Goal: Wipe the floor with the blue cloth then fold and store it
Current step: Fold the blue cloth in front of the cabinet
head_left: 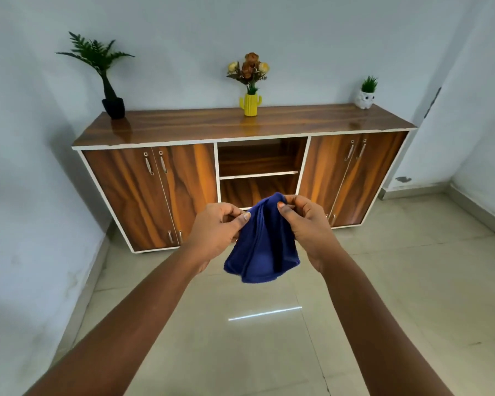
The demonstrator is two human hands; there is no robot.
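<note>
Two bare forearms are being stretched forward over the pale tiled floor (pixel 269 352), nearest the camera. Beyond them, the blue cloth (pixel 262 244) is being held up in the air, in front of the wooden cabinet (pixel 240 124) and level with its lower open shelf (pixel 259 174). The cloth's top edge is being pinched on one side by the left hand (pixel 217 227), thumb against curled fingers, and on the other side by the right hand (pixel 306 224) in the same way. Both hands are being kept close together, so the cloth is being gathered into hanging folds, with its lower edge dangling free, well above the floor.

Whether the wiping is already done cannot be told; no wet streak is being shown on the tiles. Judging from the raised, bunched cloth in front of the cabinet, the folding step is probably being worked on. The next move is likely calling for the edges to be matched and the cloth to be halved neatly, before it is being carried to a shelf in the cabinet's open middle section.
</note>
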